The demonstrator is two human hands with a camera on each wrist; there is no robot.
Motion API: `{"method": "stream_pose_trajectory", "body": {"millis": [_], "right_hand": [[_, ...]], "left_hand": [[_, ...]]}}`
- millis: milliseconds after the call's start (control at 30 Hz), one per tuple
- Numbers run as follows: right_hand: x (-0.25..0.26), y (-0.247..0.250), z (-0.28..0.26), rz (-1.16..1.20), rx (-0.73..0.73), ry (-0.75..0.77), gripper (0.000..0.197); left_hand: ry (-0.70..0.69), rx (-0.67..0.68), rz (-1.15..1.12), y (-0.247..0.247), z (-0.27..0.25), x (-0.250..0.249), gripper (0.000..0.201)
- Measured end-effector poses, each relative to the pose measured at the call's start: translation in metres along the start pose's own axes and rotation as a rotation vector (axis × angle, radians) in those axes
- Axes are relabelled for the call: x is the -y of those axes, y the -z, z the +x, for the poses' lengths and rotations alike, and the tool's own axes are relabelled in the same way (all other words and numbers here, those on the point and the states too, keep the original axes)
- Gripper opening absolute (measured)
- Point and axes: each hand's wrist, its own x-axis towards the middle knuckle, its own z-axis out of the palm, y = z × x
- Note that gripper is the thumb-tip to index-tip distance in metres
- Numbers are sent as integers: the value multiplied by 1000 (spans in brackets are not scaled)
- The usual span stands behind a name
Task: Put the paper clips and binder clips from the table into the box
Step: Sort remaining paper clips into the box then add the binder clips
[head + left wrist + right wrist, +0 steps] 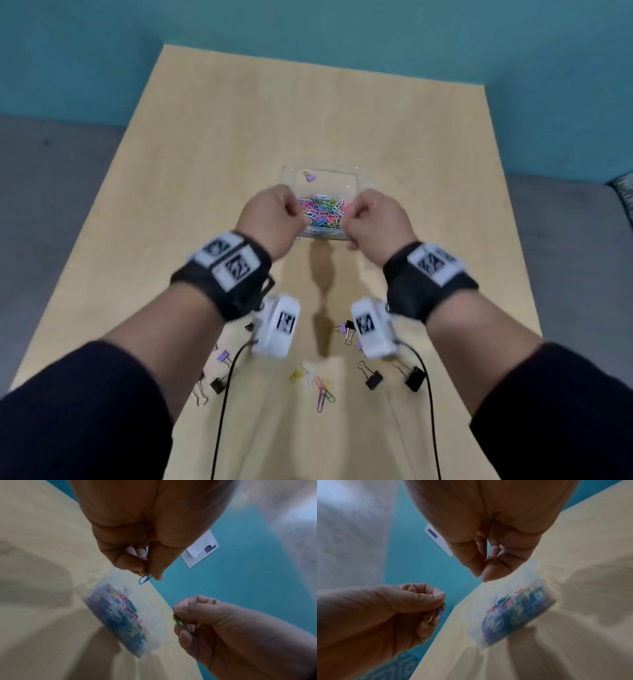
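Hovering over a clear plastic box (356,178) at the middle of a pale wooden table (205,144), a person's two hands each carry a small catch of coloured paper clips, ready, it seems, for the drop. The left hand (272,214) is above the box's left wall and pinches blue and yellow clips (143,575) between thumb and curled fingers; the right hand (375,216) is above the box's right wall and pinches green clips (178,620) the same way. The hands are apart, with the heap of clips (322,212) already in the box showing between them, and a lone purple binder clip (310,177) lying at the box's far left corner. The box lies directly below and just ahead of both sets of fingertips, its long side running across from hand to hand, so neither hand is plainly nearer and a release should land inside. Work remains nearer the person than the box: loose paper clips (317,383) lie scattered near the table's front edge, with black binder clips (375,377) to their right and more black and purple binder clips (222,358) to their left, under the wrists.
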Motion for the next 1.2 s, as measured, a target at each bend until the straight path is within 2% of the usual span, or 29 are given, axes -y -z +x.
{"method": "stream_pose_trajectory", "body": {"millis": [67,133,200,267,367,533,600,667,767,933,1067,1200], "right_hand": [[14,1,29,-81,-33,-4,16],[21,1,42,-115,17,-13,9],[21,5,42,-225,42,-3,9],[11,13,29,-303,-9,23,14],[-13,15,-21,-248,7,68,16],[-56,-11,-139,-370,396,15,25],[-75,-24,-171,-475,452,6,31],[-89,-35,-193,-559,429,2,39],[-98,-48,-208,-589,369,35,43],[-101,-66,-202,-594,253,85,24],[-99,-68,-193,-574,246,110,7],[-95,-70,-185,-574,241,83,16]], "left_hand": [[-10,-15,22,-1,25,-15,9],[-12,12,21,-3,35,-21,8],[-15,23,81,0,33,-16,20],[-48,-18,166,9,18,-5,29],[-93,-24,169,17,-34,18,26],[-14,325,255,-15,-144,71,32],[15,380,296,-29,-170,87,39],[-7,353,320,-39,-182,95,43],[-28,282,352,-53,-187,94,36],[-32,225,435,-68,-182,81,20],[13,213,443,-70,-178,79,10],[37,207,432,-71,-177,82,4]]}}
